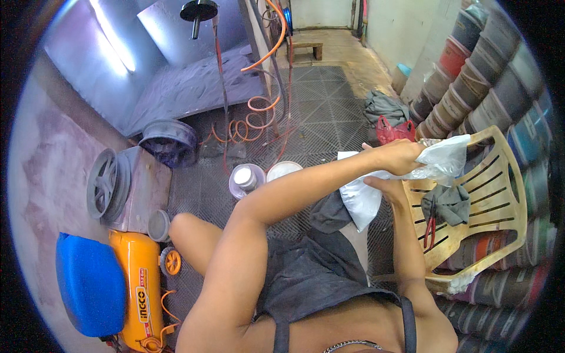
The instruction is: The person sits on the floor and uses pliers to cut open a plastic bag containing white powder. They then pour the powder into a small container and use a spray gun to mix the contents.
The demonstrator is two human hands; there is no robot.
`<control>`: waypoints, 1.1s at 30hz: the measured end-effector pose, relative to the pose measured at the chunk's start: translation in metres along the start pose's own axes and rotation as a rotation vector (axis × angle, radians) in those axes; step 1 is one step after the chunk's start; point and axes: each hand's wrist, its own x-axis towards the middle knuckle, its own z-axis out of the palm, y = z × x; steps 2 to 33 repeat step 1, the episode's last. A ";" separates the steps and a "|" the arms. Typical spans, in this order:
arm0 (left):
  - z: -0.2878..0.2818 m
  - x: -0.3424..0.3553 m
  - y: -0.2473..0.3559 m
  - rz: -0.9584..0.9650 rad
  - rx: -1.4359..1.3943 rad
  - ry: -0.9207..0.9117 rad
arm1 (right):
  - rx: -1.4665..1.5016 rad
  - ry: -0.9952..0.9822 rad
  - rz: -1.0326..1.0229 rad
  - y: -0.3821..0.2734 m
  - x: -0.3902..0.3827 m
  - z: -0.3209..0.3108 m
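Note:
A crumpled white plastic bag [360, 203], partly see-through, stretches across the front of a yellowed plastic chair [511, 182]. My left arm reaches across to the right, and my left hand [403, 157] is closed in a fist around the bag's gathered middle. Just below it, my right hand [385, 187] has its thumb and fingers wrapped on the same bag; part of that hand is hidden behind the plastic. On the chair seat lie a bunched grey cloth [448, 205] and a red-handled hand tool [431, 230], its kind unclear.
Stacked tubs [471, 88] line the right wall. A lidded white container [244, 177] stands on the black grid floor mat [315, 88]. Wheel rims [105, 185] and an orange compressor [136, 294] are at left. A coiled orange hose [262, 106] hangs ahead; a red bag [393, 130] lies beyond my hands.

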 end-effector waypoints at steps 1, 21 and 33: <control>-0.001 0.000 0.003 -0.016 0.008 0.004 | -0.002 -0.007 0.003 0.000 0.001 0.001; -0.001 0.000 0.003 -0.016 0.008 0.004 | -0.002 -0.007 0.003 0.000 0.001 0.001; -0.001 0.000 0.003 -0.016 0.008 0.004 | -0.002 -0.007 0.003 0.000 0.001 0.001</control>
